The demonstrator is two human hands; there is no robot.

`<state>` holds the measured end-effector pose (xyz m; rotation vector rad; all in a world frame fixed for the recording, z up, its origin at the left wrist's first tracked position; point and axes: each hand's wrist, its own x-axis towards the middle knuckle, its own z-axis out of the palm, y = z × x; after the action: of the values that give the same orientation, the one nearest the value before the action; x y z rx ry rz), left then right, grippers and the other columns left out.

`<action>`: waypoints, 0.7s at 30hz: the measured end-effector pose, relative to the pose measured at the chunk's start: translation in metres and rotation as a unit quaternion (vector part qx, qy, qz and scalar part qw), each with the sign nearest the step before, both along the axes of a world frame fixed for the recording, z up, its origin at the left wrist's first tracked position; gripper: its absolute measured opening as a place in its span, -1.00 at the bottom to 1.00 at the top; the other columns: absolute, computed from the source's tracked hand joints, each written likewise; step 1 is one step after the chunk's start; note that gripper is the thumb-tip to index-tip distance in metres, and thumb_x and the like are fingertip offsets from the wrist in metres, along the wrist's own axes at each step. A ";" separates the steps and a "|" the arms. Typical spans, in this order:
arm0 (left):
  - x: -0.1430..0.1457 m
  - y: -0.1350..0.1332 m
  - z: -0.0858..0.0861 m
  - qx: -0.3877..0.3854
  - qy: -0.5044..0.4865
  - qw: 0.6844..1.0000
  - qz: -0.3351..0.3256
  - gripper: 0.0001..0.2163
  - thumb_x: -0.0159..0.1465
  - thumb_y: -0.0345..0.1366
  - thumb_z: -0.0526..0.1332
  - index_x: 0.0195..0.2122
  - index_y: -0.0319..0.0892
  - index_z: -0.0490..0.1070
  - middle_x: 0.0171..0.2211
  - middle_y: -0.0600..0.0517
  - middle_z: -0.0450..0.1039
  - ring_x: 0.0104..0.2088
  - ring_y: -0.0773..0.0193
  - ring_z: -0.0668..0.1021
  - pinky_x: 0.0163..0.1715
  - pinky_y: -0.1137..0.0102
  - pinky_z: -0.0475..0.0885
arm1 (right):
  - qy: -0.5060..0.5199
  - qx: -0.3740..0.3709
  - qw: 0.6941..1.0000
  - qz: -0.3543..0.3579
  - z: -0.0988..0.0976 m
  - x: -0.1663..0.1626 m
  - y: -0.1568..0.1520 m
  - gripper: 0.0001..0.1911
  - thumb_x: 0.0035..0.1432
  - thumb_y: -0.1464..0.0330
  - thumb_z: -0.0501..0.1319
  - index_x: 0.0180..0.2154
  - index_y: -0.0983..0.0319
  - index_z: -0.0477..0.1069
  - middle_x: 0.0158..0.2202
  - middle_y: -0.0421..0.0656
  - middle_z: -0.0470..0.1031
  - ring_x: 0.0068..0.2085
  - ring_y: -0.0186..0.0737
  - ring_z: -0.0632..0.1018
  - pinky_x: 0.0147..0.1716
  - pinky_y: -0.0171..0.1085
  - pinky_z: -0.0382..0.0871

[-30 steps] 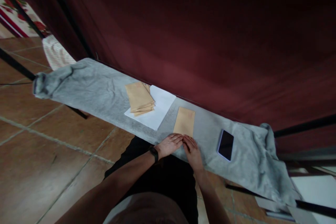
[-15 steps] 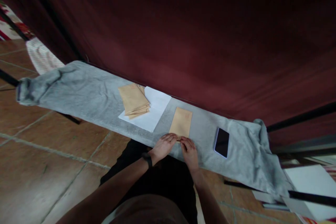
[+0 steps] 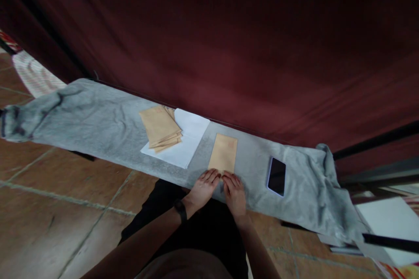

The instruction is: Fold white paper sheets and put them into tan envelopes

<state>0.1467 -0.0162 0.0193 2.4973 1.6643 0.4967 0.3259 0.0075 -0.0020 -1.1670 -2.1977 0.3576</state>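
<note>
A tan envelope (image 3: 224,152) lies flat on a grey cloth (image 3: 98,117) that covers a narrow bench. My left hand (image 3: 203,186) and my right hand (image 3: 233,190) rest side by side at the envelope's near edge, fingers stretched out and fingertips touching it. A black band sits on my left wrist. To the left, a stack of tan envelopes (image 3: 159,127) lies on a white sheet of paper (image 3: 188,144).
A dark phone (image 3: 276,176) lies face up on the cloth to the right of my hands. A dark red curtain (image 3: 229,43) hangs right behind the bench. Brown floor tiles (image 3: 59,209) spread below; white sheets (image 3: 386,220) lie at the far right.
The view has drifted so the bench sits further left in the picture. My hands stay at the envelope's near edge, fingers a little flatter on it.
</note>
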 end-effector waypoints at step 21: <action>0.031 0.178 -0.011 -0.022 0.000 0.999 0.033 -0.46 0.43 -0.06 0.03 0.38 -0.15 0.13 0.43 -0.11 0.05 0.43 0.02 0.06 0.38 -0.05 -0.09 | -0.027 0.011 1.000 0.009 0.005 -0.002 -0.007 -0.46 0.31 0.50 0.08 0.28 0.10 0.29 0.26 -0.09 0.41 0.26 -0.11 0.43 0.29 0.04 0.31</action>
<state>0.1776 0.1617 0.0078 2.4193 1.7419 0.4611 0.3238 0.0009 0.0033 -1.1579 -2.2551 0.3121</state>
